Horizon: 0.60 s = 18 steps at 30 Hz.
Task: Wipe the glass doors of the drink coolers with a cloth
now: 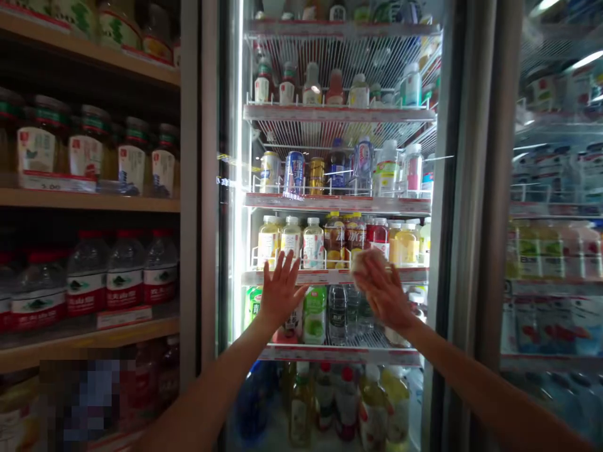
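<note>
In front of me stands a lit drinks fridge with a glass door [343, 135]; reflections show on the glass. My left hand [281, 289] is raised with its fingers spread, palm toward the door, and appears to rest on the glass. To its right, my right hand [384, 292] has a pale, crumpled cloth [367, 262] under its fingers, held against the glass and slightly blurred. Behind the door, yellow juice bottles [406, 245], brown drink bottles [335, 237] and white-labelled bottles [313, 242] line the shelf at hand height.
A metal door frame [475, 188] borders the right side, with another glass-fronted fridge [553, 251] beyond it. On the left, wooden shelves [89, 199] carry jars [87, 147] and red-capped water bottles [125, 270]. More drink cans [294, 172] stand higher inside the fridge.
</note>
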### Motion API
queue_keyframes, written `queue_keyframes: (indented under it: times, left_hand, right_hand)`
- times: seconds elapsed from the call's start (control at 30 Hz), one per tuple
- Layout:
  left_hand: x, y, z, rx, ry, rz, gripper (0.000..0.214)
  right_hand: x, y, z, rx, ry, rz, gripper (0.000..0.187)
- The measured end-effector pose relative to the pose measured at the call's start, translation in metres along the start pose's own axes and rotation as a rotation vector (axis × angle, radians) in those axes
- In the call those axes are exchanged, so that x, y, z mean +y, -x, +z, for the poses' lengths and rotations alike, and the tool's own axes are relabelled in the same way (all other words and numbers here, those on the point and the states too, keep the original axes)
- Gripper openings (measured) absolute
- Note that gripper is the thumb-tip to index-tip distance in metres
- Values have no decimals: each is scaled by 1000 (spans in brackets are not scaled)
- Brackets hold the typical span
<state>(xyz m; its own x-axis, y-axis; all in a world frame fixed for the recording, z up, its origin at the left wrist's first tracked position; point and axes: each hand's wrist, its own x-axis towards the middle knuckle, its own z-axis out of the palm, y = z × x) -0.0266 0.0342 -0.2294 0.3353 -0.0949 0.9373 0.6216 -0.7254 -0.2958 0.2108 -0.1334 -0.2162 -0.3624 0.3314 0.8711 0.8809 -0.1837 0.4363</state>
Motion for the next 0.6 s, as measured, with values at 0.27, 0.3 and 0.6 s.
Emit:
queue_keyframes:
  times: [0.27,0.3,0.6]
  left_hand:
    - [-4,12,-2,-60,-22,28,68]
    - [-4,13,-2,-70,-17,22,69]
    - [18,15,4,-28,32,85,59]
  right_hand:
    - [-16,-22,7,126,35,244,48]
    - [-18,-19,7,88,18,163,48]
    - [26,15,-10,154,178,358,41]
